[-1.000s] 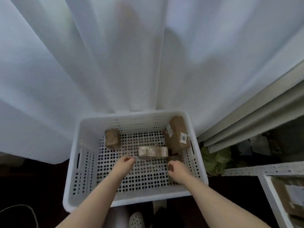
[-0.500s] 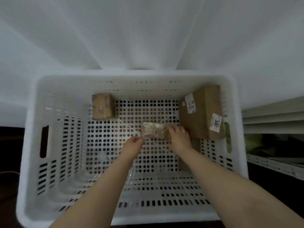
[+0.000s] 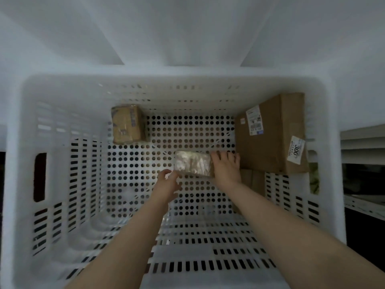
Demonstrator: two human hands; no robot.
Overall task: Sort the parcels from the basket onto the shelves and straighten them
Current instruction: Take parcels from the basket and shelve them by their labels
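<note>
**Location.** The person is working inside the white basket [image 3: 20, 142], which is standing against a white curtain [image 3: 187, 28]. Both forearms are reaching down over the near wall to the perforated floor.

**Item being handled.** A small wrapped parcel [image 3: 192, 166] is lying flat near the middle of the basket floor.
- The right hand [image 3: 226, 170] is lying over the parcel's right end. Its fingers are straight and spread, covering the parcel rather than closing round it.
- The left hand [image 3: 167, 181] is touching the near left corner with curled fingers. Whether it is actually pinching the wrapping, I cannot tell.

Judgement: the hands are bracketing the parcel end to end. It is lying too flat for an easy one-handed lift from above.

**Contents of basket.** Four parcels are showing.
- A small taped box [image 3: 128, 125] is sitting in the far left corner, well apart from the wrapped parcel.
- A large cardboard box [image 3: 270, 136] bearing two labels is occupying the far right corner against the right wall.
- A flat brown parcel [image 3: 252, 180] is lying partly beneath the large box, just beside the right wrist, and appears to be propping it up.
- The wrapped parcel is lying near the large box, with the right fingertips between them.

**Shelves.** An edge of a shelf [image 3: 362, 205] is showing at the right, outside the basket. What it is carrying cannot be made out.

Judgement: with four parcels in the basket, the sorting is far from complete.
</note>
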